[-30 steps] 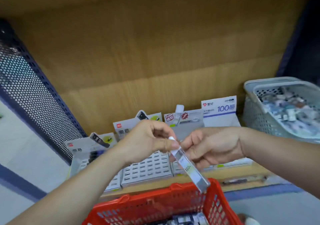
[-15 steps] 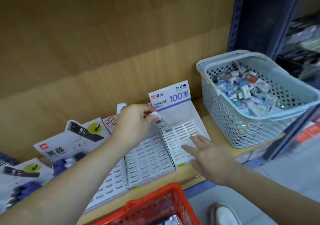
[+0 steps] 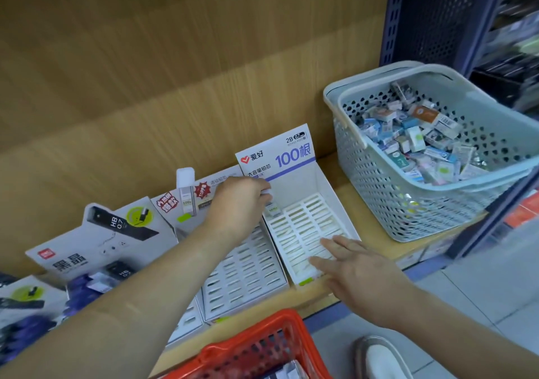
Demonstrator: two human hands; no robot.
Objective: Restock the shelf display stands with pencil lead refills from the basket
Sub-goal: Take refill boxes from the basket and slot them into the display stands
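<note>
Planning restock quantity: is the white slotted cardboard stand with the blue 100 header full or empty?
Nearly empty: the white slotted stand shows bare slots; the left hand holds one small refill case at its back-left corner.

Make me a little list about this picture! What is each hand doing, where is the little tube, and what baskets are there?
left hand: pinches a lead refill at the white stand's back left corner
right hand: open, fingers flat on the stand's front
stand slots: the visible ones look empty
red basket: in front, below the shelf edge
grey basket: on the shelf right of the stand, holding many small boxes
</note>
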